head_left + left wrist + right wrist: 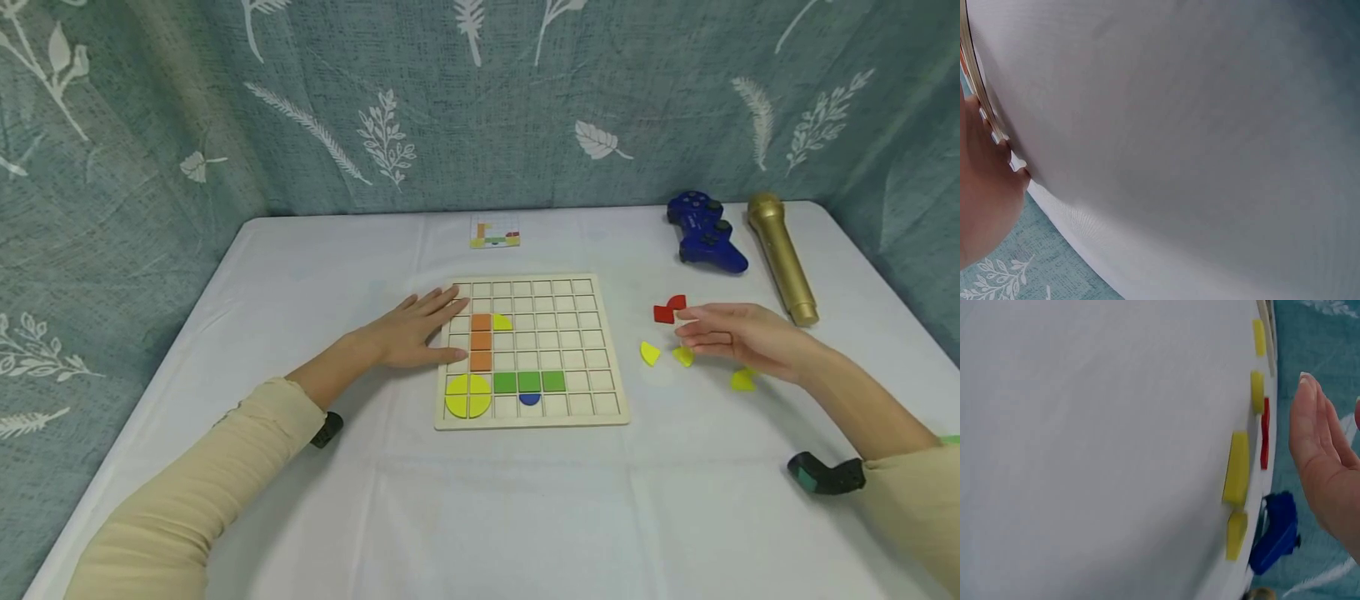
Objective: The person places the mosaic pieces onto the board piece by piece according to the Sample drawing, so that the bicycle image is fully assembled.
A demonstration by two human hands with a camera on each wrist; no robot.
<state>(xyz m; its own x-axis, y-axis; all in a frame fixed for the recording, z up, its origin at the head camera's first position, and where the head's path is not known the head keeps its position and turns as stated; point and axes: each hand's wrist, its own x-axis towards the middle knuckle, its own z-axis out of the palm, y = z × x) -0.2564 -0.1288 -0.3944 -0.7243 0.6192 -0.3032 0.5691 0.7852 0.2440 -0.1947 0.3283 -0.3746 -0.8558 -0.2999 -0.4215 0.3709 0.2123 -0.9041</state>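
Observation:
A wooden grid board (533, 421) lies mid-table, bearing three orange squares (481, 340), three green squares (528, 382), a blue half-round piece (529, 399), a yellow disc of quarter pieces (468, 396) and one yellow quarter (502, 322). My left hand (408, 333) rests with spread fingers on the board's left edge; in the left wrist view part of that hand (991, 181) shows beside the board. My right hand (738, 337), also in the right wrist view (1325, 456), hovers over loose yellow pieces (649, 353) beside red pieces (663, 314), fingers nearly straight, holding nothing visible.
A small pattern card (495, 232) lies behind the board. At the back right are a blue game controller (705, 233) and a gold microphone (782, 258). A patterned curtain (525, 108) hangs behind the white-covered table (480, 508).

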